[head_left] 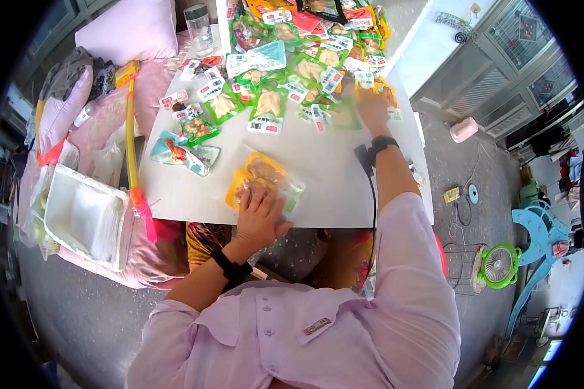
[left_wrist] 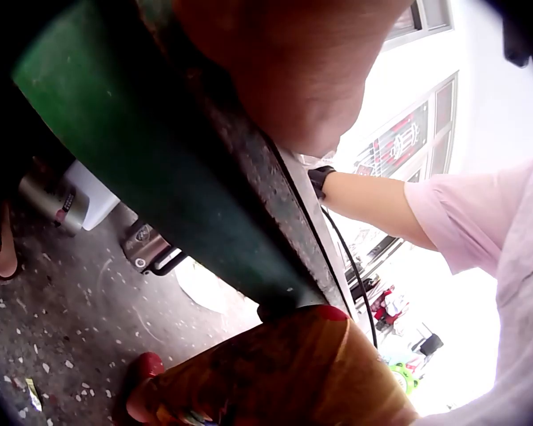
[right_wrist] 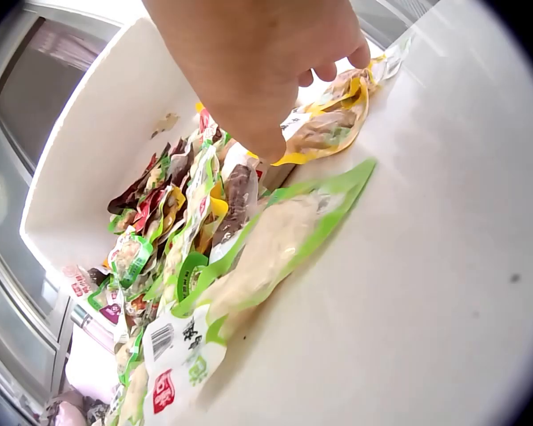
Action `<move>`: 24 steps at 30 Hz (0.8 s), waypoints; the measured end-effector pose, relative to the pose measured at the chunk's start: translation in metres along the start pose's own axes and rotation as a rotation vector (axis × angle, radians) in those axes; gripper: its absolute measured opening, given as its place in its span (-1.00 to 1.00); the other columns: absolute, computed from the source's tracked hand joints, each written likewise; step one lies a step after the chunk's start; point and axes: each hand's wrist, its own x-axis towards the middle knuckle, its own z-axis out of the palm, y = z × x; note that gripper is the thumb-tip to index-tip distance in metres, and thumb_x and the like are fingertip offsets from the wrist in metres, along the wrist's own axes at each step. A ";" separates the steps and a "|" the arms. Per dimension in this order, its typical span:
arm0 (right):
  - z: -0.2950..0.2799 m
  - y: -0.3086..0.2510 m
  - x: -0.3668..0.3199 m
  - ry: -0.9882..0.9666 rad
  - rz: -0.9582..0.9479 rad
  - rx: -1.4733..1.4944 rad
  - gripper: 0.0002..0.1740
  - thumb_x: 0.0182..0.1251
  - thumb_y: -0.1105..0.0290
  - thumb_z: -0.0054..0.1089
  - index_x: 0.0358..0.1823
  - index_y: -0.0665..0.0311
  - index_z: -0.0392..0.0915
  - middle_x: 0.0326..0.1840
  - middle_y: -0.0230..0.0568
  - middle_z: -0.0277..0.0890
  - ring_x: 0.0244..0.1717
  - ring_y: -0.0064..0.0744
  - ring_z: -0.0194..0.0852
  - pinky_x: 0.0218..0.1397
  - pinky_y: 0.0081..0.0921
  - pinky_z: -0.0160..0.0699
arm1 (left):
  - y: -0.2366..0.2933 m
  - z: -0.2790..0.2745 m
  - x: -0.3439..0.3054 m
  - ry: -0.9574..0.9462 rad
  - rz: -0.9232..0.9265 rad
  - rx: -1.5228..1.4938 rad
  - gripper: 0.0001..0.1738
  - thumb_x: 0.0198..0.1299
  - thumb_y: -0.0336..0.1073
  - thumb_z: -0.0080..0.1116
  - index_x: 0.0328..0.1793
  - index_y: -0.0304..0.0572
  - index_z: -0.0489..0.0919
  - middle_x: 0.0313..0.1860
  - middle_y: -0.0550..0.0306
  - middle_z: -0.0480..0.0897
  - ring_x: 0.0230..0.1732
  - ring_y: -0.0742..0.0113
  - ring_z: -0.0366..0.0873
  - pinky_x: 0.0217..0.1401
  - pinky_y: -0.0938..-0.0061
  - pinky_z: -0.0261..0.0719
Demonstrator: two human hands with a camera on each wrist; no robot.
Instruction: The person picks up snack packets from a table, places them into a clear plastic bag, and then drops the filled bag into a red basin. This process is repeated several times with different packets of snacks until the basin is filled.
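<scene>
My left hand (head_left: 261,211) rests with its fingers spread over two yellow-edged food packets (head_left: 266,167) near the table's front edge. A clear packet end with green print shows beside its thumb. My right hand (head_left: 373,110) is at the right side of the packet pile, blurred in the head view. In the right wrist view, its thumb and fingers are apart above a yellow-edged packet (right_wrist: 324,131). Closer to that camera lies a green-edged packet (right_wrist: 275,244) with pale meat inside. In the left wrist view the left hand (left_wrist: 293,71) shows only in part, its fingers hidden.
Many packets (head_left: 305,68) heap at the back, spilling from a white foam box (right_wrist: 80,151). Several lie apart at the left, including a blue-white one (head_left: 201,159). A black cable (head_left: 374,207) runs over the table's front edge. A white foam tub (head_left: 84,217) stands left.
</scene>
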 end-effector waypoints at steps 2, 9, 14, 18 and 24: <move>-0.006 -0.009 0.005 -0.088 0.080 -0.024 -0.46 -0.12 0.14 0.14 -0.08 0.23 0.29 -0.02 -0.02 0.30 0.02 -0.09 0.27 -0.11 -0.08 0.35 | 0.000 0.000 0.000 0.012 0.000 0.000 -0.47 -0.13 0.06 0.08 -0.10 -0.14 0.46 -0.04 -0.02 0.37 0.06 0.02 0.25 0.11 -0.01 0.05; -0.045 -0.037 -0.015 -0.193 0.110 -0.046 -0.54 0.03 0.21 -0.05 -0.01 0.20 0.28 -0.12 -0.02 0.40 -0.08 -0.09 0.38 -0.13 -0.13 0.38 | -0.001 -0.001 0.000 0.005 -0.007 -0.033 -0.48 -0.17 0.03 0.12 -0.12 -0.14 0.47 -0.02 0.00 0.36 0.07 0.02 0.24 0.12 -0.01 0.04; -0.069 -0.030 -0.033 -0.179 0.092 -0.036 -0.73 0.09 0.32 -0.16 -0.19 0.24 0.36 -0.36 0.03 0.48 -0.23 -0.03 0.45 -0.20 -0.20 0.43 | 0.000 -0.002 0.000 0.002 -0.013 -0.053 -0.48 -0.18 0.01 0.15 -0.13 -0.15 0.47 0.00 0.00 0.36 0.08 0.01 0.23 0.14 0.00 0.02; -0.055 0.010 -0.048 -0.032 -0.058 0.043 -0.80 0.08 0.36 -0.13 -0.28 0.26 0.36 -0.38 0.03 0.47 -0.31 -0.03 0.44 -0.25 -0.22 0.43 | 0.000 -0.002 -0.002 0.005 -0.012 -0.053 -0.48 -0.17 0.01 0.14 -0.12 -0.15 0.47 -0.01 0.00 0.38 0.08 0.01 0.22 0.15 0.01 0.00; -0.152 -0.035 -0.136 -0.366 0.347 1.146 -0.76 0.12 0.32 -0.06 -0.21 0.26 0.39 -0.31 -0.30 0.43 -0.36 -0.47 0.41 -0.35 -0.47 0.44 | 0.002 -0.003 -0.004 -0.031 -0.033 -0.031 -0.50 -0.12 0.02 0.09 -0.09 -0.11 0.46 -0.02 0.06 0.38 0.13 0.07 0.18 0.20 0.05 -0.06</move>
